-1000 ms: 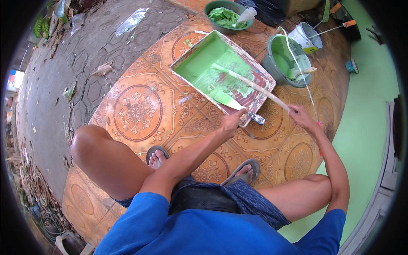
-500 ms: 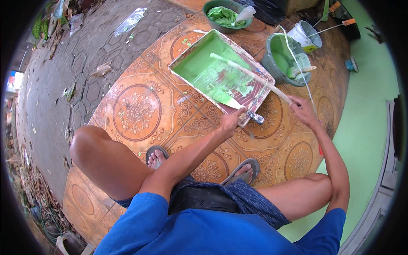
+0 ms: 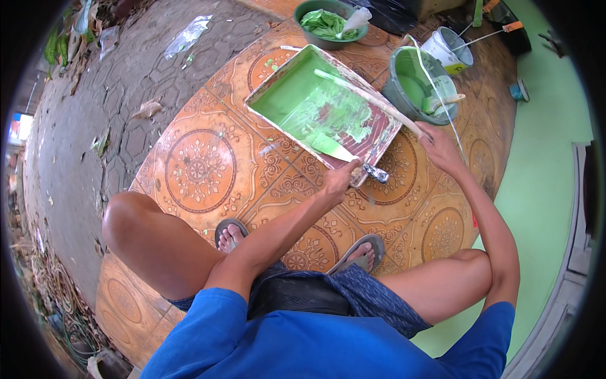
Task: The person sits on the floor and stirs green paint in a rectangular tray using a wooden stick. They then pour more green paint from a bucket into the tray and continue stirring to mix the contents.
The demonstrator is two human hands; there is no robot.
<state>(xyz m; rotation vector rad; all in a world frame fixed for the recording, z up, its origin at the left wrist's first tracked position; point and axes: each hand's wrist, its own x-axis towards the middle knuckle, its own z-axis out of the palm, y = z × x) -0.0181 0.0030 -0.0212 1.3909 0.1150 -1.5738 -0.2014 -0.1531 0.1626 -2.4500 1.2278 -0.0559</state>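
Observation:
A rectangular paint tray (image 3: 260,93) with light green paint stands in front of me on the tiled floor. My left hand (image 3: 341,178) grips its near corner. Beside the thumb, a flat tool with a green-coated, pale blade (image 3: 331,146) lies across the tray's near edge. A crumpled silver piece (image 3: 377,174) sticks out past that corner; whether it belongs to the tool is unclear. In my closed right hand (image 3: 439,148) is a long pale stick (image 3: 385,107), slanting over the tray with its far end above the green paint.
Right of the tray stands a bucket (image 3: 392,88) of green paint with a brush inside. Behind it are a white bucket (image 3: 435,47) and a green basin (image 3: 303,28) holding green-smeared plastic. A pale green wall (image 3: 549,164) rises at right; paving (image 3: 120,114) lies left.
My right hand has moved away from me and to the left, carrying the stick farther over the tray. My left hand keeps its hold on the corner. The whole view has shifted slightly.

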